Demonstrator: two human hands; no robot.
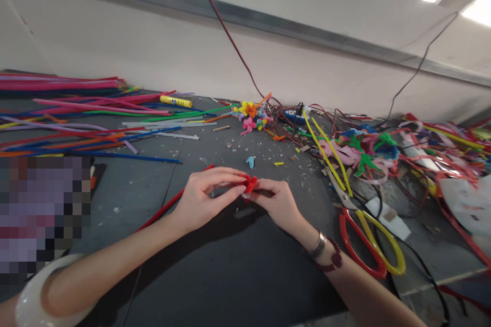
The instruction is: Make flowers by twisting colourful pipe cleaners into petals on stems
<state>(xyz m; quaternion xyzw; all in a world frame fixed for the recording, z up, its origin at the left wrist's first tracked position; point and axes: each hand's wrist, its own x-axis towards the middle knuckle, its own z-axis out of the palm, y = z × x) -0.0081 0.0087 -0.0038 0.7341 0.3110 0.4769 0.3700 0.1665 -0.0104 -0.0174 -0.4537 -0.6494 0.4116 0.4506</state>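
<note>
One white bangle circles the left forearm, closest to the camera at lower left. Two bare hands meet over the dark surface. Thumb and fingers of the left hand pinch one small red fuzzy piece from one side; the right hand pinches it from the other, its fingers likewise drawn close together. Two bracelets ring the right wrist: one silver-toned band and one dark red beaded strand.

One long red stem runs under the left wrist. Just beyond the hands lie one pale blue scrap and one short yellow bit, with pale specks too many to count. To the right rests one pair of scissors, with one red handle loop and one yellow; two yellow lengths lie beside its blades.

Farther off sits one cluster of small flowers, including one pink and one orange bloom. One yellow tube lies among numerous coloured stems on the left, too overlapped to count. One tangled heap fills the right, and two cables cross the pale wall.
</note>
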